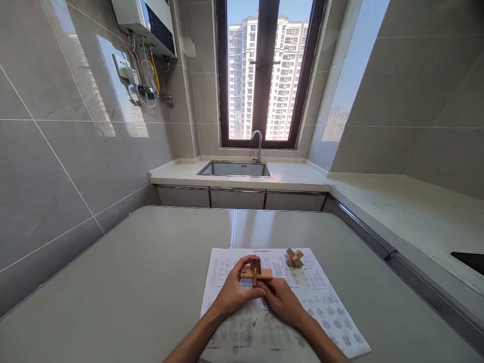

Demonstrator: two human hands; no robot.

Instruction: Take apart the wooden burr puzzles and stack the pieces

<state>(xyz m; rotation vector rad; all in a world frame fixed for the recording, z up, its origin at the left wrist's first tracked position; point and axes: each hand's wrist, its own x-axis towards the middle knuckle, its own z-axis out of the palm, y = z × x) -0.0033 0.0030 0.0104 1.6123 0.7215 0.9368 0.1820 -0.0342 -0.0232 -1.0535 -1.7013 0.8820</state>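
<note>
Over the printed sheet [325, 317], crossed wooden puzzle bars [256, 273] are held by both hands.
The bars are gripped by the left hand [231, 292] from 8 o'clock and the right hand [283, 301] from 4 o'clock; an assembled wooden puzzle [294, 257] lies on the sheet at 2 o'clock, on the grey tabletop [132, 282].

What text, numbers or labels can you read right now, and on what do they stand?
Nothing reads clearly.
Printed sheet under both hands: a heading line and rows of small diagrams with captions, too small to read.
Wooden pieces held by the left hand and right hand: a dark mark near the left end, not legible.
Wall heater: dark panel, no readable text.
Assembled wooden puzzle: no markings.
</note>
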